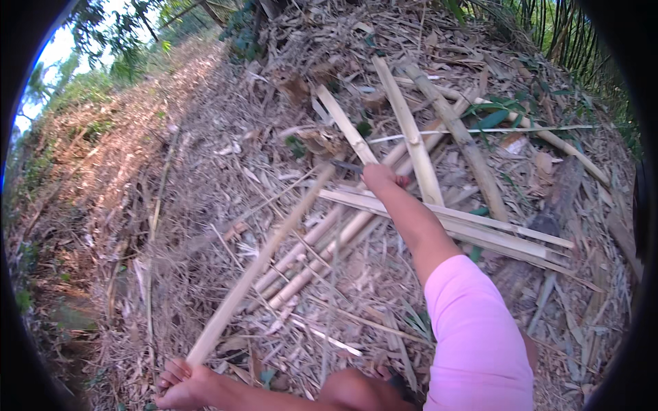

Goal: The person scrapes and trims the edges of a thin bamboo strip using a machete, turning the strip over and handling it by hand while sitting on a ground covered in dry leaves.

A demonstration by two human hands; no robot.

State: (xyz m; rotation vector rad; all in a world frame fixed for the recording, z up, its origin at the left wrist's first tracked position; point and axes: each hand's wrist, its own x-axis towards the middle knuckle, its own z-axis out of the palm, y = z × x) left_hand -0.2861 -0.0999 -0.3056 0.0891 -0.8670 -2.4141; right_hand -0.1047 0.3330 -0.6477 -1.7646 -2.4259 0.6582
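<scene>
Bamboo strips: pale tan. Sleeve: plain pink. Ground litter: dry grey-brown. Leaves: green.

In my left hand I see a long bamboo strip, pale, dry wood with a smooth, matt face, while my right hand grips a blade that looks like dull grey metal. The split bamboo pieces lying across the ground show the same pale, fibrous wood, smooth on the skin and rougher at the split edges. My sleeve is soft pink cloth, matt, and the ground is rough, dry leaf litter and papery husk.
</scene>
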